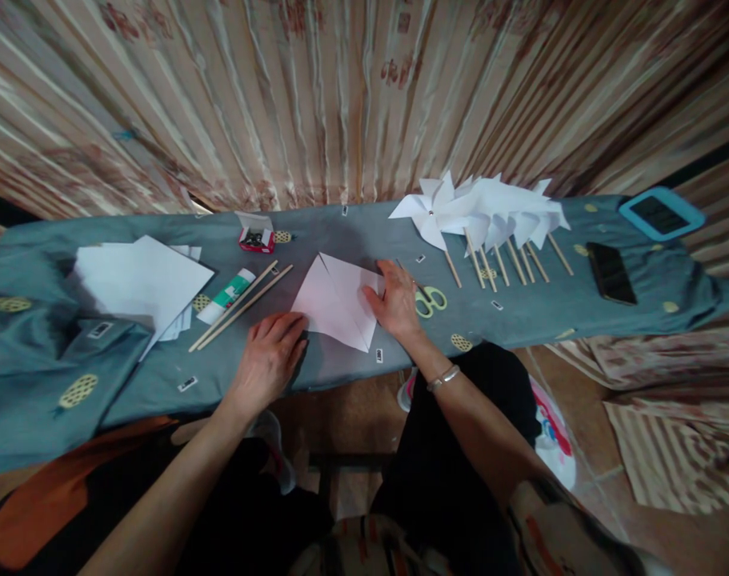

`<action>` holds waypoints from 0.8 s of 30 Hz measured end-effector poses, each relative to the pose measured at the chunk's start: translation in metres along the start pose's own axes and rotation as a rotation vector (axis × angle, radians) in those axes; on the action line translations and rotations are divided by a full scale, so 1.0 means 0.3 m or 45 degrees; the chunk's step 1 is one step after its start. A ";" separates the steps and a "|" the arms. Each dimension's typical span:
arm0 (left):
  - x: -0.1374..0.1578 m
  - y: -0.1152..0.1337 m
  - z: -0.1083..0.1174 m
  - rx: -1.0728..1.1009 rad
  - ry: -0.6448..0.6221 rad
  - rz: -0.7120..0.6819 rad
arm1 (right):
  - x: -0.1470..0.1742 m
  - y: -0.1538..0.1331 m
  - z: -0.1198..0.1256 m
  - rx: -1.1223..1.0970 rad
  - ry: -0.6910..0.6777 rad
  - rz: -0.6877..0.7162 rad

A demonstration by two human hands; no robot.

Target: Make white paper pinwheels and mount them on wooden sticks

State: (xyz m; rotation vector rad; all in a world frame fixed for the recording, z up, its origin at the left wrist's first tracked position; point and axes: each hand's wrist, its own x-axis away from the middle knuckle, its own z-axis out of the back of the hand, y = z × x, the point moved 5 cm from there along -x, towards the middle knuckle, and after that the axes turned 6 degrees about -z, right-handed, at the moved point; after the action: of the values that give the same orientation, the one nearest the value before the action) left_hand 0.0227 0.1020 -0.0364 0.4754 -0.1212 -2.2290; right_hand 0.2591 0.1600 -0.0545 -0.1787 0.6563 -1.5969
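A white square sheet of paper (340, 308) lies turned on its corner in the middle of the cloth, with lines running in from its top and bottom corners. My left hand (272, 356) grips its left corner, fingers close together. On the opposite side, my right hand (398, 300) has its thumb on the paper and its fingers along the right corner. Green-handled scissors (431, 302) lie just beside my right hand, their blades partly hidden. Left of the sheet are two wooden sticks (238, 306) and a green and white glue stick (229, 293).
Several white paper pinwheels (442, 210) on sticks lie at the back right. A stack of white sheets (142, 276) is at the left, near a small red open box (257, 234) of dark pins. At the right are a black phone (611, 273) and a blue-framed device (662, 214).
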 end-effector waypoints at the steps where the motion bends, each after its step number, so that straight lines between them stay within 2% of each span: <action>1: 0.000 0.000 0.000 0.000 0.006 0.000 | -0.008 0.009 0.001 -0.016 0.006 -0.005; 9: -0.005 -0.001 0.005 0.003 -0.042 0.002 | -0.059 0.063 0.027 -0.112 0.060 0.002; 16: -0.011 0.010 0.009 0.026 -0.028 0.032 | -0.045 0.082 0.041 -0.212 0.166 0.002; 20: -0.013 0.005 0.036 0.046 0.070 0.041 | -0.032 0.079 0.043 -0.250 0.199 0.033; 24: 0.000 -0.079 0.110 0.010 0.266 0.131 | -0.023 0.075 0.036 -0.262 0.197 0.050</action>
State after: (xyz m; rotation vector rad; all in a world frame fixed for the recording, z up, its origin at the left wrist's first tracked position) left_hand -0.0070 0.1149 -0.0116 0.6872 -0.0436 -2.0660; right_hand 0.2848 0.1634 -0.0553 -0.1934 0.9398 -1.5148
